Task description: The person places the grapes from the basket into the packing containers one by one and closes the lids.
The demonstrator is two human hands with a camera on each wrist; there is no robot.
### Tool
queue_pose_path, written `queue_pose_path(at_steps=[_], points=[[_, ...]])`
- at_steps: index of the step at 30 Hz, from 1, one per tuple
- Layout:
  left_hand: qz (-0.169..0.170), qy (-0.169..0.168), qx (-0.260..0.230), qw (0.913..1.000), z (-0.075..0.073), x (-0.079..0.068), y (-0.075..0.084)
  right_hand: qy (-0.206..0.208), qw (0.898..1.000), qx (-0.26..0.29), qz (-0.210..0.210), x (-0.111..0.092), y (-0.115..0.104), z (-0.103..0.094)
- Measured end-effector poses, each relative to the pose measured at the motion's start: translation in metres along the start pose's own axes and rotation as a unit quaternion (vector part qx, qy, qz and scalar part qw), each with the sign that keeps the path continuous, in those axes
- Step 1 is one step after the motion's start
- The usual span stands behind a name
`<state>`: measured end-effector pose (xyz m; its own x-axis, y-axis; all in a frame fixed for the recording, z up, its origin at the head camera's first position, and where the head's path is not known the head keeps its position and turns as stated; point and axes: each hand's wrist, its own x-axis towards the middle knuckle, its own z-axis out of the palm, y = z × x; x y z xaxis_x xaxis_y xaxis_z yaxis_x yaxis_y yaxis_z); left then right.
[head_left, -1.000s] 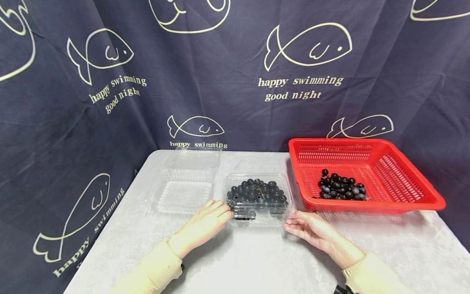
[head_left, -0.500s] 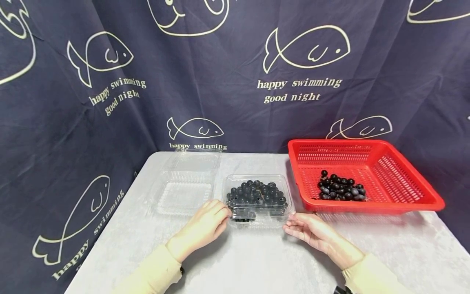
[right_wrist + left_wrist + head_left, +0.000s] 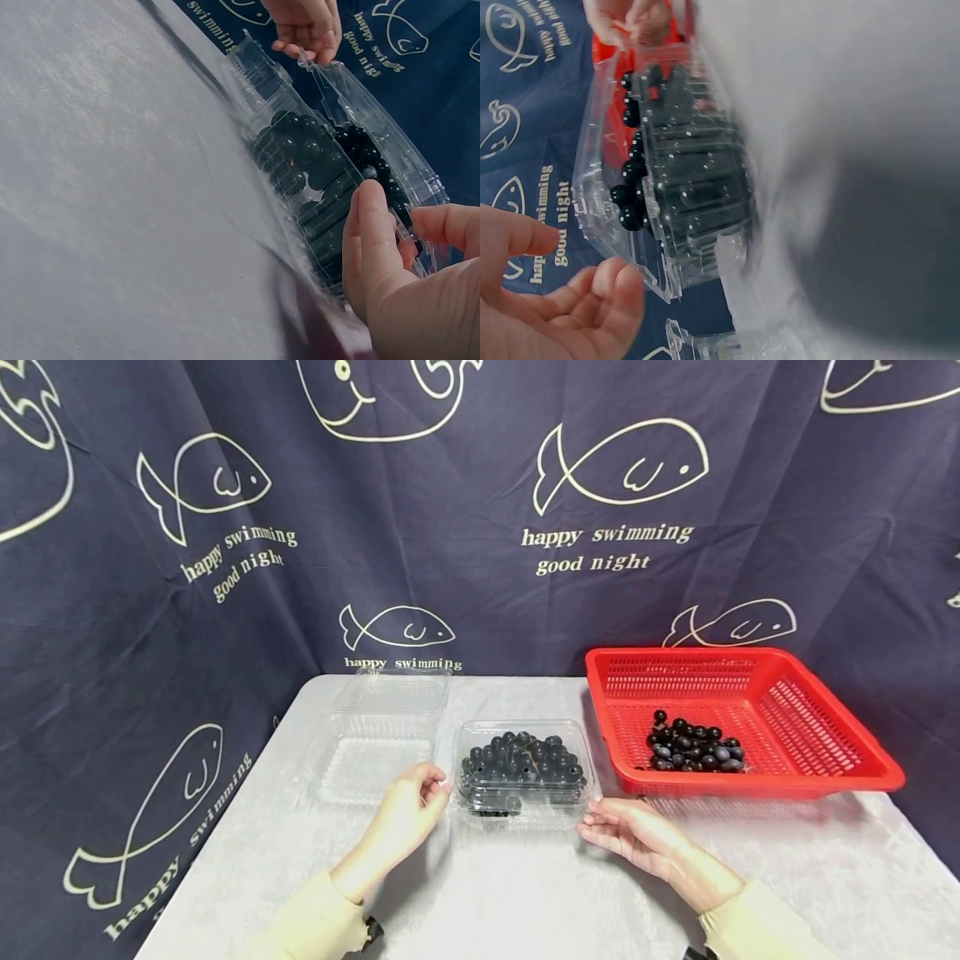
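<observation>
A clear plastic clamshell box (image 3: 543, 816) full of dark grapes (image 3: 521, 758) sits on the table between my hands. Its hinged lid (image 3: 592, 169) lies down over the grapes, with a gap showing between lid and base along the front in the left wrist view. My right hand (image 3: 641, 837) pinches the front right corner of the box, thumb at the lid edge and fingers against the side wall. Just off the front left corner is my left hand (image 3: 405, 810), its thumb and fingers parted and holding nothing.
A second clear clamshell box (image 3: 378, 766) stands open at the back left, lid (image 3: 393, 693) folded back. To the right, a red plastic basket (image 3: 832, 764) holds loose dark grapes (image 3: 697, 752). A dark fish-print cloth (image 3: 480, 543) hangs behind the table.
My left hand has let go of the box's front left corner and drawn back left. The right hand stays at its corner. The view has tilted slightly upward.
</observation>
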<state>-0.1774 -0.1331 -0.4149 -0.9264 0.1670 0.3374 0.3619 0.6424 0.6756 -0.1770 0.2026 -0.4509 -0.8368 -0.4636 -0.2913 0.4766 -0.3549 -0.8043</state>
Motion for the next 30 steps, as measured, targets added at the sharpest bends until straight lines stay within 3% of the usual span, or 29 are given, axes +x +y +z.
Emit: queue_pose_path(at_steps=[5,9,17,20,24,30], points=[[-0.077,-0.059,-0.037,0.9946,-0.002,-0.001,-0.001,0.004,1.000,-0.008,0.002,0.002,0.001,-0.001],[-0.134,-0.108,-0.089,0.9811,-0.001,-0.002,-0.004,0.010,1.000,-0.012,0.003,0.002,0.001,-0.002],[-0.168,-0.135,-0.134,0.9673,0.008,-0.004,-0.011,0.015,1.000,-0.017,0.006,0.000,0.001,-0.001],[-0.183,-0.141,-0.183,0.9557,0.014,-0.005,-0.013,0.012,1.000,-0.016,0.005,-0.001,0.000,0.000],[-0.212,-0.143,-0.250,0.9341,0.019,-0.005,-0.014,0.006,1.000,-0.015,0.002,-0.002,0.000,0.000],[-0.230,-0.143,-0.317,0.9087,0.024,-0.005,-0.015,0.007,1.000,-0.020,0.002,0.000,0.001,0.000]])
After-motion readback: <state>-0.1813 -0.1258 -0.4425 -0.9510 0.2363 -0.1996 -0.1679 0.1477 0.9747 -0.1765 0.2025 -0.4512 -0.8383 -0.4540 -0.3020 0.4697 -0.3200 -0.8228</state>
